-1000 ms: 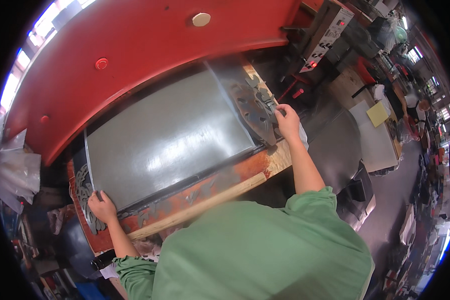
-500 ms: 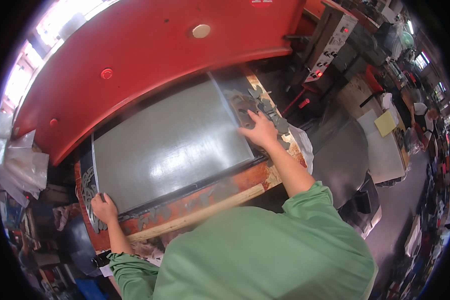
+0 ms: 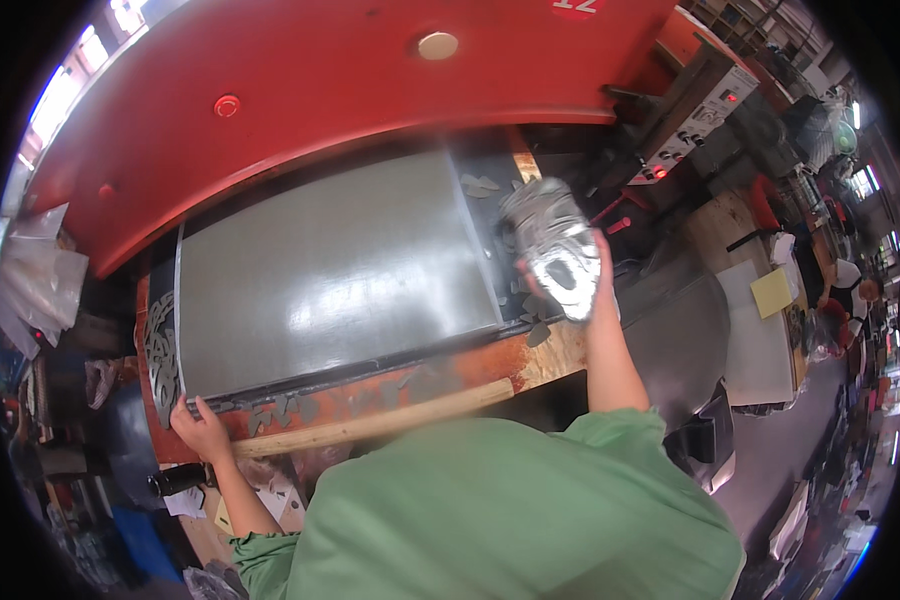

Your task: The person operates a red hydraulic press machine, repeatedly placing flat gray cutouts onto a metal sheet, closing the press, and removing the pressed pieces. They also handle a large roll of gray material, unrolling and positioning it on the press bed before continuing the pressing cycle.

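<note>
A smooth grey sheet (image 3: 320, 260) lies flat on the bed beneath the red press. My right hand (image 3: 604, 280) grips a shiny metal cutting die (image 3: 560, 240) of curved strips, raised over the bed's right end and smeared by motion. At the sheet's near left corner, my left hand (image 3: 200, 430) rests with its fingers apart, holding nothing. Beside it, a heap of thin grey cut pieces (image 3: 160, 350) lies along the left edge. More small grey scraps (image 3: 285, 408) are strewn on the reddish front ledge.
The big red press head (image 3: 330, 80) spans the far side, low over the bed. A control panel (image 3: 695, 120) with lit red lamps stands at the far right. Farther right is a table (image 3: 760, 340) with a yellow paper (image 3: 771, 291). Clear plastic bags (image 3: 45, 270) hang at the left.
My right hand has gone from flat on the bed's right end to lifting the metal die. Many grey pieces there are gone or hidden. My left hand has slid slightly nearer me.
</note>
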Tool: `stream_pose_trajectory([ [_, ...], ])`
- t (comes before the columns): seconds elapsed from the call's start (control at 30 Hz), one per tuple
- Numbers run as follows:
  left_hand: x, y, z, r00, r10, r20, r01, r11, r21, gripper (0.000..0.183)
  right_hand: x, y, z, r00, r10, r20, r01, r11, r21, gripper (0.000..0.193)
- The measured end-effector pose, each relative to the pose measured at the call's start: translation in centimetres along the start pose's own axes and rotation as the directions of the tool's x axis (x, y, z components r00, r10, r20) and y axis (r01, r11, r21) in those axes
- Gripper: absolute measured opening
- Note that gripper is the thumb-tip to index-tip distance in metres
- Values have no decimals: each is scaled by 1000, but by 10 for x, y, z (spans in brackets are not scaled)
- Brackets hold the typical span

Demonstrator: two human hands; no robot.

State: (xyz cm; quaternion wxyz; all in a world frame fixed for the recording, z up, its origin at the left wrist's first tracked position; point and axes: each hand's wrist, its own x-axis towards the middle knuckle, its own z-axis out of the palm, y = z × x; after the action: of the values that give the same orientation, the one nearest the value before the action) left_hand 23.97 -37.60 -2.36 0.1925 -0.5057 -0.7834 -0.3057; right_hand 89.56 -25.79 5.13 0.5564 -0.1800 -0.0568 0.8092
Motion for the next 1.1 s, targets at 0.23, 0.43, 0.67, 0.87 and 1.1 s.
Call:
stream_pose_trajectory([
  [0.23, -72, -71, 24, 1000, 10, -5, -11, 999, -31, 28, 0, 71, -81, 996, 87, -8, -87, 993, 77, 78],
  [0.43, -64, -63, 43, 995, 101, -24, -103, 988, -113, 27, -16, 94, -74, 1000, -31, 3, 31, 1000, 2, 83],
  [0.67, -46, -37, 41, 987, 157, 41, -137, 939, -316, 25, -22, 124, -37, 965, -209, 159, 201, 977, 67, 86],
  [0.87, -34, 40, 30, 936, 350, 26, -281, 790, -545, 22, -30, 151, -28, 915, -315, 251, 298, 949, 107, 85],
  [1.1, -15, 228, 12, 627, 771, -112, -485, 275, -830, 25, -59, 172, -26, 908, -347, 235, 346, 937, 49, 91],
])
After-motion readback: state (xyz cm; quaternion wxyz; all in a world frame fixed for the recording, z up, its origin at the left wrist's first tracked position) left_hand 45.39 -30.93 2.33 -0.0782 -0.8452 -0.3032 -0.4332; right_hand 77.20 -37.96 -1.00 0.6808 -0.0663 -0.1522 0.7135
